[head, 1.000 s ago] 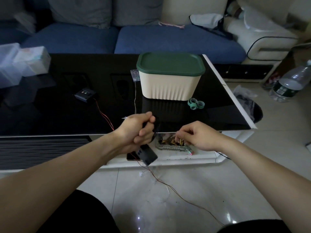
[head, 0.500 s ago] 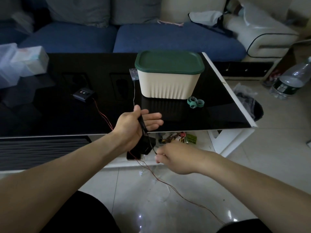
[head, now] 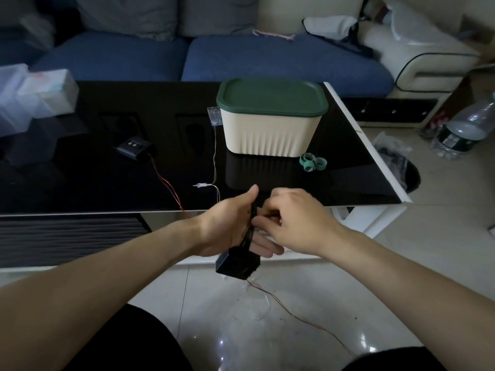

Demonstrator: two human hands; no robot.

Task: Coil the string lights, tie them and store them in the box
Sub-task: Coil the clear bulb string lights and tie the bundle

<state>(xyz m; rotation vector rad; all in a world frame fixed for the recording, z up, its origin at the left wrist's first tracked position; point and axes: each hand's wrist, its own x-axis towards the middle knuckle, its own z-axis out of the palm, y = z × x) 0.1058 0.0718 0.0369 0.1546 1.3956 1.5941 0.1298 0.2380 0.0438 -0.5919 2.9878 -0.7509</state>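
My left hand (head: 227, 226) is held flat in front of the table edge, thumb up and fingers straight. Dark string lights wire (head: 251, 223) is looped across its palm. A black battery box (head: 237, 264) hangs from the loops just below the hand. My right hand (head: 293, 218) pinches the wire against the left palm with curled fingers. The free wire (head: 294, 311) trails down over the floor to the right. The cream storage box (head: 270, 135) with its green lid (head: 272, 96) on stands on the black table. Green ties (head: 312, 162) lie beside it.
On the black glass table (head: 80, 183) lie a second black battery box (head: 132, 148) with red wire and a clear battery case (head: 214, 116) with silver wire. Tissue packs (head: 40, 95) sit far left. A bin (head: 401, 170) and a bottle (head: 466, 129) stand right.
My left hand opened from a fist to flat fingers. My right hand dropped to the hanging wire, then rose back to the left palm, bringing wire with it. The battery box hangs lower.
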